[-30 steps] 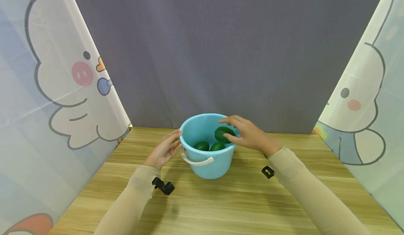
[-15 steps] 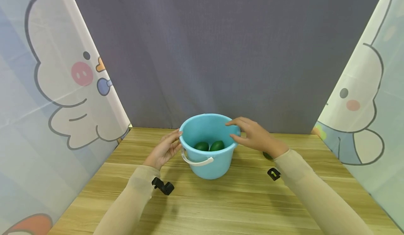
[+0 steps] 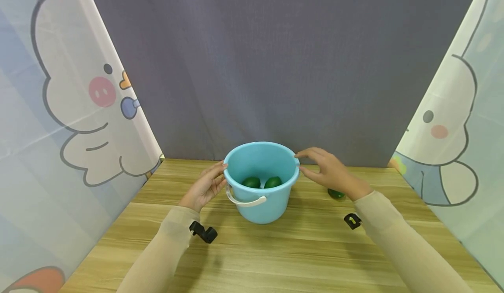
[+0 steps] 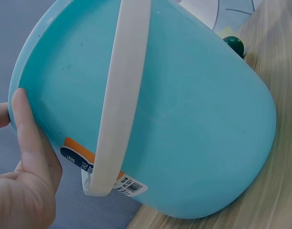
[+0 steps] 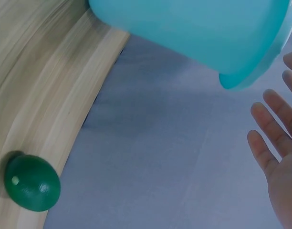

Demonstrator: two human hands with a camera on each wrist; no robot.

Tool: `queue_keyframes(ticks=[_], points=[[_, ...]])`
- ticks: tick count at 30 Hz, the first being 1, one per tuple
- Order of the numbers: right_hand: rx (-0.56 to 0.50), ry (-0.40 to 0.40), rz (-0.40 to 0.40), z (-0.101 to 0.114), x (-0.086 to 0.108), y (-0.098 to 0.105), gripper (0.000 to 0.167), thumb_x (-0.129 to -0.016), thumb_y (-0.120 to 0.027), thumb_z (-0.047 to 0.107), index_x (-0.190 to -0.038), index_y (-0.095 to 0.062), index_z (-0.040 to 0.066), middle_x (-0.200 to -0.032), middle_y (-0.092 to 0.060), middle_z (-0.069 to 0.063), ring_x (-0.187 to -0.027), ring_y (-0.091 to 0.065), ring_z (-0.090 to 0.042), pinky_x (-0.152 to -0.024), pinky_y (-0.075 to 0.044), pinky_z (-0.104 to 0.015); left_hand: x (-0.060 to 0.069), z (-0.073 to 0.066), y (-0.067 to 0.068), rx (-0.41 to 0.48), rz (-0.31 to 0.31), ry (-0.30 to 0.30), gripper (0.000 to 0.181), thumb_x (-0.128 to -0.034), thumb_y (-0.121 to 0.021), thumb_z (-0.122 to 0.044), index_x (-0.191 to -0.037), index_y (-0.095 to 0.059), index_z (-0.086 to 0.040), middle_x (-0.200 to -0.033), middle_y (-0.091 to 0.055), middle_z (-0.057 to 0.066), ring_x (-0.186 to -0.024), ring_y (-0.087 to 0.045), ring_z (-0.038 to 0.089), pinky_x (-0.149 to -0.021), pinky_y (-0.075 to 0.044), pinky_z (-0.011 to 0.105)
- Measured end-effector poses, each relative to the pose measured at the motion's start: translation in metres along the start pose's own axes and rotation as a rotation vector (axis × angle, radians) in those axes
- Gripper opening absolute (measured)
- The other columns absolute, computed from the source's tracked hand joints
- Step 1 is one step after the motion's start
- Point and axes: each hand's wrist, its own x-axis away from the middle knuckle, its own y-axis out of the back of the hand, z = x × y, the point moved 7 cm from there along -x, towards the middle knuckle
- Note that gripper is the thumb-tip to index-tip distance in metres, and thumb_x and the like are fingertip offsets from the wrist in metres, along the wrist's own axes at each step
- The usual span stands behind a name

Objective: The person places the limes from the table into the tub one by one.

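A light blue bucket [image 3: 261, 207] with a white handle [image 3: 248, 203] stands upright on the table. Two dark green avocados [image 3: 252, 182] show at its bottom; the near wall may hide more. My left hand [image 3: 204, 186] holds the rim at the left, as the left wrist view also shows. At the right side of the rim is my right hand [image 3: 330, 170], fingers spread and holding nothing; the right wrist view shows its fingers [image 5: 272, 129] apart from the bucket. Another avocado [image 5: 32, 183] lies on the table, partly behind my right wrist in the head view.
The wooden table [image 3: 252, 258] carries the bucket and the loose avocado. A grey cloth [image 3: 252, 65] hangs behind it. Printed cartoon curtains [image 3: 71, 109] stand along both sides.
My right hand has let go of an avocado inside the bucket and moved right, out over the rim. The loose avocado on the table shows more. The left hand stays put.
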Motion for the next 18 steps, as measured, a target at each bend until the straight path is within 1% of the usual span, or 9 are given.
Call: queue_keyframes(ticks=[6,13,18], points=[[0.016,-0.043,0.001,-0.007,0.011,0.005,0.035,-0.088,-0.076,0.003,-0.122,-0.065,0.003,-0.122,-0.064,-0.010,-0.115,-0.060,-0.029,-0.093,-0.057,-0.050,0.000,0.000,0.000,0.008,0.011,0.003,0.049,-0.1045,-0.055,-0.012,-0.149,-0.038,-0.002,-0.097,-0.058,0.003,-0.075,-0.061,0.006,-0.063,-0.056,0.009],[0.031,-0.040,-0.015,-0.011,0.021,0.009,0.036,-0.086,-0.077,0.001,-0.120,-0.065,0.003,-0.119,-0.065,-0.010,-0.111,-0.062,-0.028,-0.090,-0.058,-0.048,0.000,0.000,0.000,0.008,0.006,0.006,0.048,-0.1047,-0.055,-0.012,-0.149,-0.038,-0.003,-0.097,-0.058,0.003,-0.075,-0.060,0.006,-0.063,-0.056,0.009],[0.053,-0.052,-0.012,-0.015,0.028,0.009,0.033,-0.087,-0.076,0.002,-0.119,-0.066,0.003,-0.118,-0.065,-0.009,-0.108,-0.063,-0.028,-0.088,-0.059,-0.048,0.000,0.001,0.001,0.000,-0.002,0.009,0.050,-0.1046,-0.056,-0.013,-0.150,-0.037,-0.004,-0.099,-0.057,0.004,-0.076,-0.060,0.006,-0.063,-0.056,0.008]])
